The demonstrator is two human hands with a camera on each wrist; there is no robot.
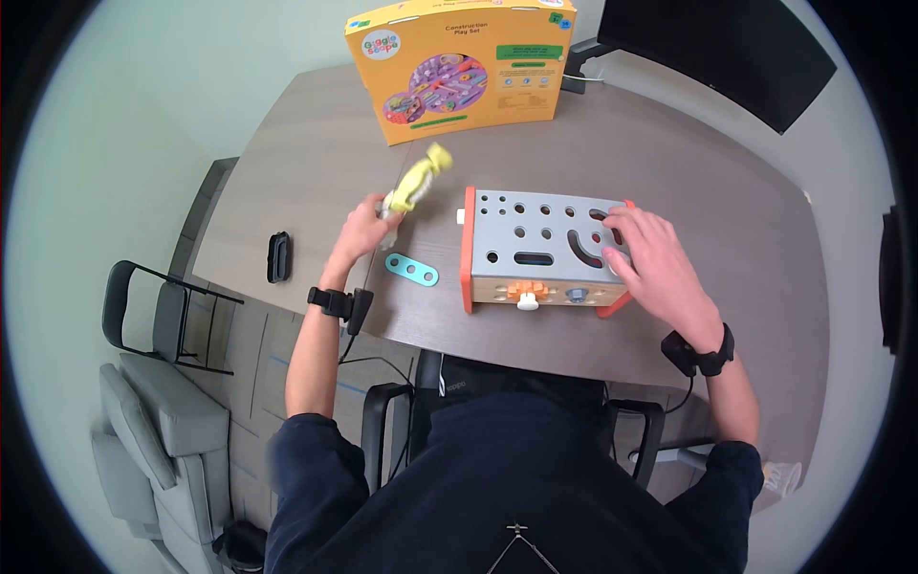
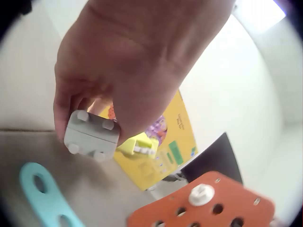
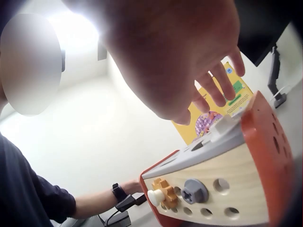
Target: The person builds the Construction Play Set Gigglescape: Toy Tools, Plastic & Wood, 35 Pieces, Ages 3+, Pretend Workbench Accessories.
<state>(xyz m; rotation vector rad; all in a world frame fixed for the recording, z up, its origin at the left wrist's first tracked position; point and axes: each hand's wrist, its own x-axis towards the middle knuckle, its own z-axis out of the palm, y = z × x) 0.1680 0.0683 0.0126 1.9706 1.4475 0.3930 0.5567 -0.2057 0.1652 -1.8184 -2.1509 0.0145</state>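
My left hand (image 1: pixel 361 228) grips a yellow-green and grey toy tool (image 1: pixel 417 184), its yellow end pointing up and away. In the left wrist view, its grey end block (image 2: pixel 92 137) shows several short pale pegs, with fingers and thumb around it. A turquoise strip with holes (image 1: pixel 419 273) lies on the table just below that hand. To the right stands a toy workbench (image 1: pixel 521 220) with a grey perforated top and orange end panels. My right hand (image 1: pixel 660 268) is over the bench's right end, fingers loosely extended. An orange gear (image 3: pixel 168 194) and grey bolt (image 3: pixel 195 191) sit on its wooden front.
A yellow play set box (image 1: pixel 516 86) stands at the back of the table. Behind it to the right is a black monitor (image 1: pixel 717 53) on an arm. A small black case (image 1: pixel 278 257) lies near the table's left edge. A white knob (image 2: pixel 201 194) sticks out from the bench's left panel.
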